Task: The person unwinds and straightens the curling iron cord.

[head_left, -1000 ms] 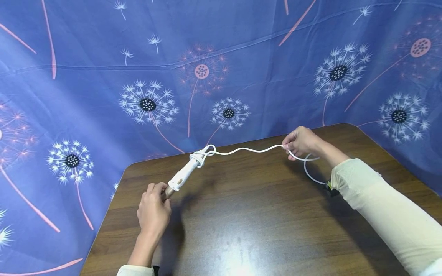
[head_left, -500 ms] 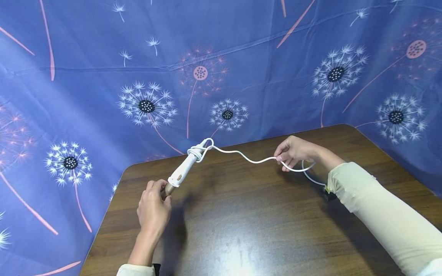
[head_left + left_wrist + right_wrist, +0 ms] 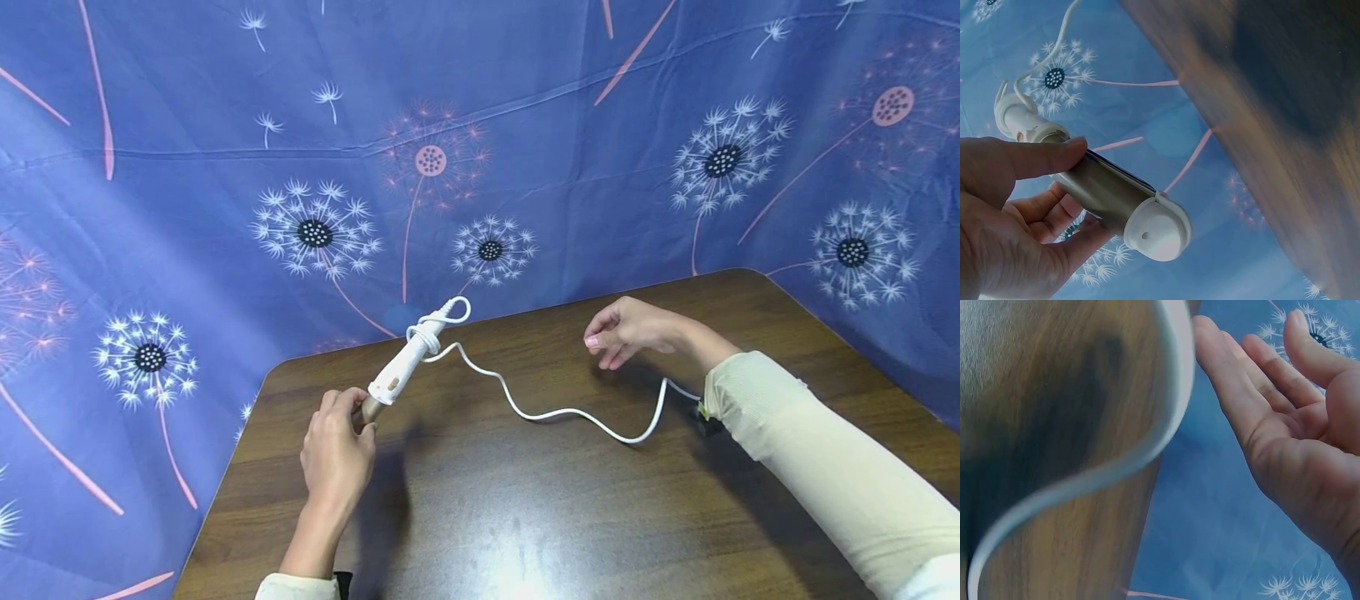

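Note:
Held at its gold barrel (image 3: 1107, 190) by my left hand (image 3: 336, 458) is a curling iron with a white handle (image 3: 400, 368), tilted above the table. In the left wrist view the thumb lies over the barrel, fingers beneath, near a white end cap (image 3: 1159, 231). Loops of the white cord (image 3: 558, 414) are wound around the handle's far end. The loose length sags rightward and goes behind my right wrist. My right hand (image 3: 633, 332) hovers over the back right of the table, holding nothing; its fingers are loosely bent. Close to the right wrist camera, the cord (image 3: 1116, 470) passes apart from the fingers.
A brown wooden table (image 3: 480, 500) with rounded far corners lies below both hands. Right behind it hangs a blue cloth (image 3: 570, 167) printed with dandelions. A small dark object (image 3: 708, 422) shows under my right sleeve cuff.
My right hand has let go of the cord, which has dropped lower toward the table. Before that, this hand moved a little left and nearer. The left hand keeps its hold on the curling iron.

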### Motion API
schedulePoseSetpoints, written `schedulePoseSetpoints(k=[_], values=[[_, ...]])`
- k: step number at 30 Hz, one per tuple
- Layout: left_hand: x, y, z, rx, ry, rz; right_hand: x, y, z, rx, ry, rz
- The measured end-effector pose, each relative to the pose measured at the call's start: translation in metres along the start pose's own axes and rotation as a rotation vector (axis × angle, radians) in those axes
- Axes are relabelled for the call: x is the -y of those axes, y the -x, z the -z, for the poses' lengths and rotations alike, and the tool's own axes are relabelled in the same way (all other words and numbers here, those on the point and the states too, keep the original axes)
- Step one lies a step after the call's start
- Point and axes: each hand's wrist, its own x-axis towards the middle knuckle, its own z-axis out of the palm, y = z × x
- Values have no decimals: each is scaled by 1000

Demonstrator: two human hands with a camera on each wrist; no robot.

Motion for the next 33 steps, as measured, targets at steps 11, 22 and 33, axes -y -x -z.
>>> schedulePoseSetpoints(k=[11,22,33], values=[[-5,0,0,18,8,-14,12,-6,-13,-10,40,61],[-7,2,-3,36,20,-21,27,-15,-33,17,102,127],[-13,4,-7,34,24,-39,38,-36,-64,-76,135,257]])
